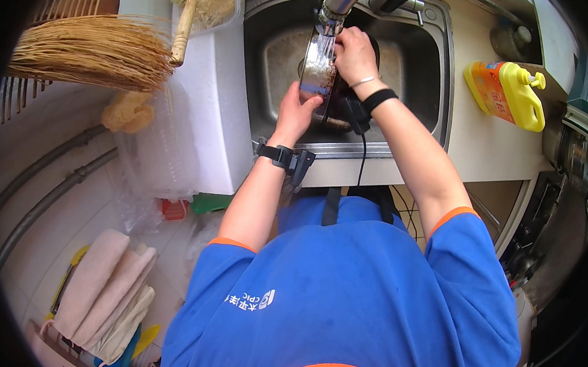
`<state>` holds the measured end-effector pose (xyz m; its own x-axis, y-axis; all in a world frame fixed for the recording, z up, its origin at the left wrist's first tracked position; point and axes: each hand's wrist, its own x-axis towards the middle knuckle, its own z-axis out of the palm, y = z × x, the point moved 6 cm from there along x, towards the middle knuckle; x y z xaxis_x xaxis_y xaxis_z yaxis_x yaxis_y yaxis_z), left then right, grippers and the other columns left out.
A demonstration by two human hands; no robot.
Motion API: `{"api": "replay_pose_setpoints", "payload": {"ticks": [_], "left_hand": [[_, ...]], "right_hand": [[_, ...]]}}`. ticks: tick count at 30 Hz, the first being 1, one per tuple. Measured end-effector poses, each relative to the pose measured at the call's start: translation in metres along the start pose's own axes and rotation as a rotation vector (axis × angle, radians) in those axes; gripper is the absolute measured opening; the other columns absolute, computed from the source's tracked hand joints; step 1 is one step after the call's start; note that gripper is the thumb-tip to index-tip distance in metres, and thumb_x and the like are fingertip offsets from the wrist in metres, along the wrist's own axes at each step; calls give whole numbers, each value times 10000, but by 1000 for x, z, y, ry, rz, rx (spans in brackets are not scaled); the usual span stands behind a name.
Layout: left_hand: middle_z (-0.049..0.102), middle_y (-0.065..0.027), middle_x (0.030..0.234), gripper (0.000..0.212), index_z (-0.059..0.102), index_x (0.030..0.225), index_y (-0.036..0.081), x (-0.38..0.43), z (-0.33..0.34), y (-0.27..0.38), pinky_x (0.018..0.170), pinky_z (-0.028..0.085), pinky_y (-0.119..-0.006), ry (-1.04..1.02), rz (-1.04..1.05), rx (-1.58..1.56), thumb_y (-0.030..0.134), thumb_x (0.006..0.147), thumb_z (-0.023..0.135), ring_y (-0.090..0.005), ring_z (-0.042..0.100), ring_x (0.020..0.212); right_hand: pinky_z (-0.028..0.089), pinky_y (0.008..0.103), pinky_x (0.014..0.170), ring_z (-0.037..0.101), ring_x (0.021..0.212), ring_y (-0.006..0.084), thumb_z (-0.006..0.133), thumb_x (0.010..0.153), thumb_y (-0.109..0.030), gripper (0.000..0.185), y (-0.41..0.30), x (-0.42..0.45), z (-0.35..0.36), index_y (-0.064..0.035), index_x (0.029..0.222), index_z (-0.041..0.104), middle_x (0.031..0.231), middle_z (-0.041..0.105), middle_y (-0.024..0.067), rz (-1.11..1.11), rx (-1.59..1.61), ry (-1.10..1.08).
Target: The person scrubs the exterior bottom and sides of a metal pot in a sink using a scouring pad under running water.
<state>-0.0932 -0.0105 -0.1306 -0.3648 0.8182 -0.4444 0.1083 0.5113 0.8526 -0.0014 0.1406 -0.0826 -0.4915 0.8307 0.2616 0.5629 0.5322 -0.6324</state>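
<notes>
In the sink (421, 90) a round metal pot or pan (317, 69) stands tipped on its side, with brown stains along its shiny wet wall. Water from the faucet (333, 15) runs onto that wall. My left hand (294, 110) grips the near end of the wall, thumb on the surface. Higher up, my right hand (355, 53) is bent against the pan's far edge; its fingertips are hidden, so whether they hold something else cannot be seen. Both wrists wear black straps with small devices.
Right of the sink, a yellow pump bottle (506, 95) stands on the counter (498, 150). At left are a straw broom (95, 50), a wooden-handled brush (183, 30) and a white box (218, 108). A black cable (362, 157) hangs over the sink's front edge. Cloths (105, 293) hang lower left.
</notes>
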Motion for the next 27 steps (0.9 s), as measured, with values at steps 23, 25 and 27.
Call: {"api": "replay_pose_setpoints", "payload": {"ticks": [23, 25, 27], "left_hand": [[643, -123, 905, 284, 492, 1037, 10, -4, 2, -3, 781, 470, -341, 39, 76, 65, 90, 808, 640, -230, 616, 852], [642, -120, 908, 282, 494, 1037, 12, -2, -1, -4, 786, 469, -344, 48, 117, 80, 88, 808, 642, -229, 615, 854], [620, -66, 963, 295, 505, 1072, 19, -4, -3, -9, 802, 462, -288, 22, 43, 38, 38, 812, 644, -137, 572, 867]], "right_hand": [[440, 415, 748, 512, 866, 351, 638, 670, 3, 157, 24, 12, 9, -35, 800, 556, 885, 549, 134, 233, 9, -22], [440, 416, 755, 506, 847, 353, 634, 677, 2, 152, 19, 7, 11, -35, 800, 553, 884, 545, 128, 238, 5, -60], [436, 418, 751, 501, 830, 348, 626, 671, 11, 153, -20, -30, 1, -41, 792, 548, 876, 538, 122, 26, -8, 17]]}}
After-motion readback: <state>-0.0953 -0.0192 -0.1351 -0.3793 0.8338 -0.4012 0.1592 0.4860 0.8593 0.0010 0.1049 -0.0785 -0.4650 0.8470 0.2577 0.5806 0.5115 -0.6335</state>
